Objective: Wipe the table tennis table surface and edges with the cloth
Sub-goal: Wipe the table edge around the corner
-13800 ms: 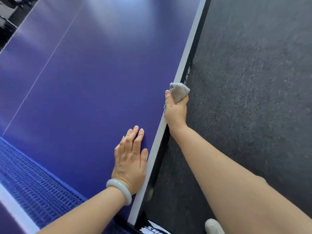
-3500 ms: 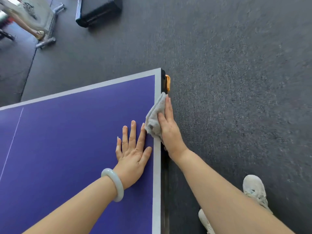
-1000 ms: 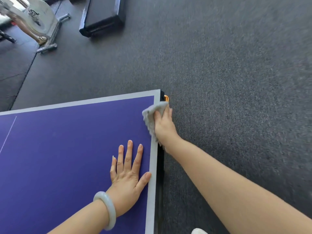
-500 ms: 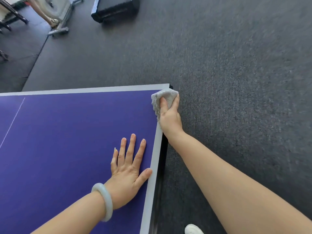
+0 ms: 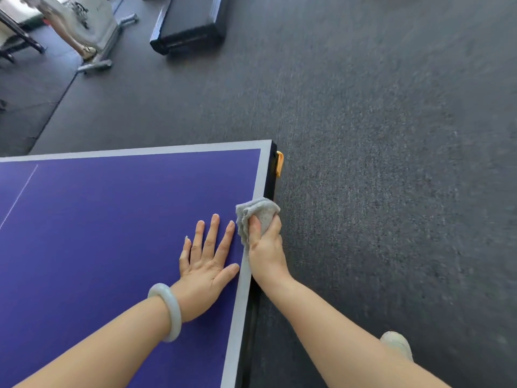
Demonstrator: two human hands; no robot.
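The right hand [image 5: 265,247] grips the bunched grey cloth [image 5: 258,212] against the white side edge [image 5: 245,278] of the bench [image 5: 98,219], near its corner. The left hand [image 5: 208,261] lies flat, fingers spread, on the purple top. Edge-wiping is in hand; the next move probably calls for sliding the cloth along that edge.

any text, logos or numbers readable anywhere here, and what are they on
None can be read.
The table top, the cloth, the orange corner clip and the black case beyond it bear no visible lettering.
Dark marks on the white machine at the far left are too blurred to tell whether they are text.
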